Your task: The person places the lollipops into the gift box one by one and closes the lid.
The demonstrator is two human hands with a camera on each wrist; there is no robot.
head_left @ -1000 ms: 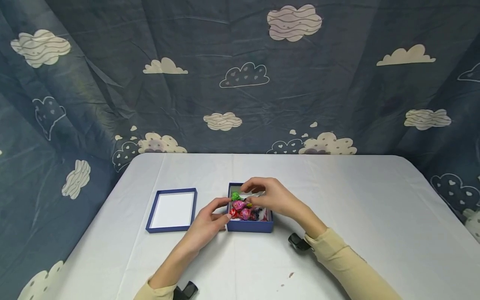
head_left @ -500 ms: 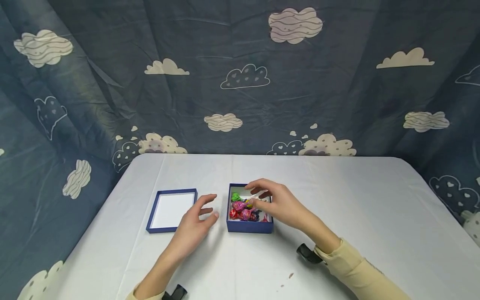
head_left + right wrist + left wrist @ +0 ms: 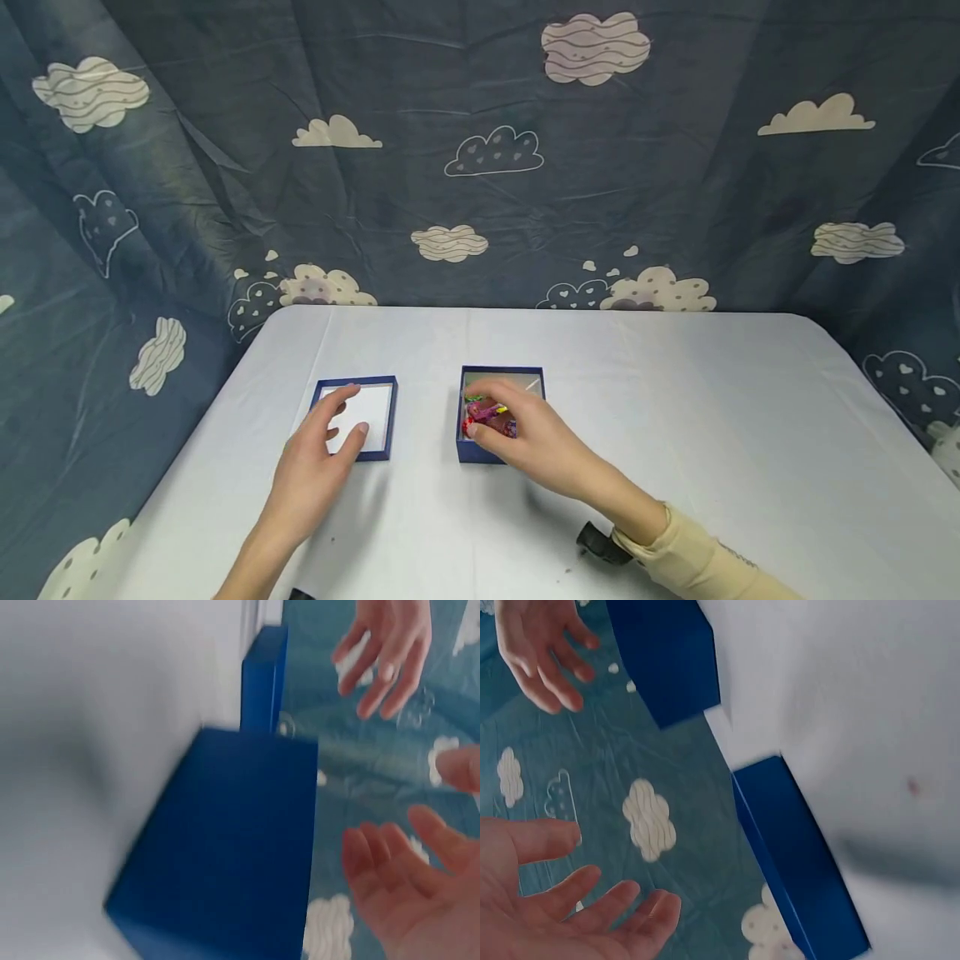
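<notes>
An open blue box [image 3: 476, 453] stands near the middle of the table, holding several wrapped candies [image 3: 483, 411] in red, pink, green and yellow. One thin white stick [image 3: 532, 385] shows at its back right. Over the box hovers my right hand [image 3: 543, 437], hiding part of the candies; the right wrist view shows its fingers spread and bent a little, with nothing in them. My left hand [image 3: 309, 471] is above the shallow blue lid [image 3: 392, 417], which lies with its white inside up. Its fingers are apart and hold nothing.
A white cloth covers the table [image 3: 690, 400]. Behind it hangs a dark blue curtain [image 3: 375, 192] with cloud prints. A black wrist camera [image 3: 602, 543] sits below the right sleeve [image 3: 697, 550].
My left hand has left the box's side and moved left over the lid. My right hand has shifted left and nearer across the candies, its fingers spreading.
</notes>
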